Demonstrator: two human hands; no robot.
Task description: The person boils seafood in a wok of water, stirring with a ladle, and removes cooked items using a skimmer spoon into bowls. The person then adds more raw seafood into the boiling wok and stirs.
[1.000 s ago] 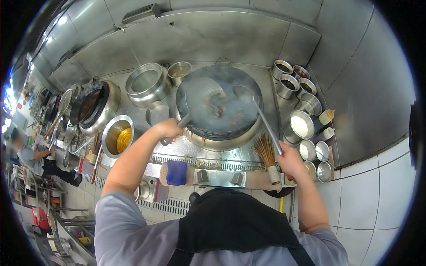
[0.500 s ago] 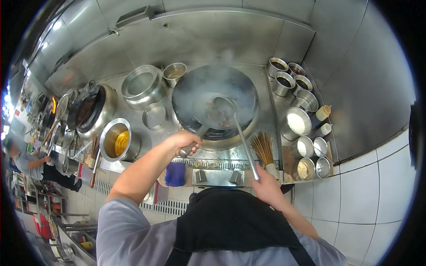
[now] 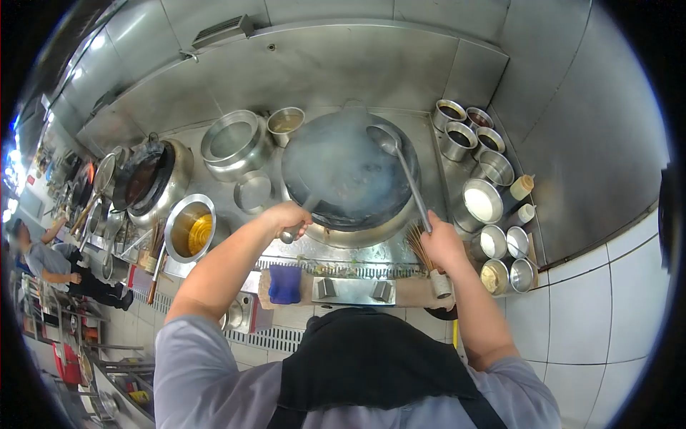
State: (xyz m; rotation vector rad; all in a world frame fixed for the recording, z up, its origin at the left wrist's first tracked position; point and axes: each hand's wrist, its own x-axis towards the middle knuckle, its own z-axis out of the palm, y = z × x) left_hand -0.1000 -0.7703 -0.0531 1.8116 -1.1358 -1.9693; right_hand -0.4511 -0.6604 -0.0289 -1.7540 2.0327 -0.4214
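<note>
My left hand is closed around the handle of the wok, which sits over the large round burner in front of me. Thick smoke veils the wok's inside, so the food in it is hardly visible. My right hand grips the long metal shaft of a ladle. The ladle's bowl is above the far right part of the wok, apart from the smoky middle. A bamboo brush stands just beside my right hand, and a folded blue cloth lies below my left hand.
Sauce pots and a white-filled pot line the right side, with squeeze bottles. To the left are a pot of yellow oil, a lidded-looking steel pot and a second wok. Another person stands far left.
The ladle has moved from the wok's middle up to its far right side, and my right hand has risen with it. Smoke has thickened over the food. My left hand keeps its grip.
</note>
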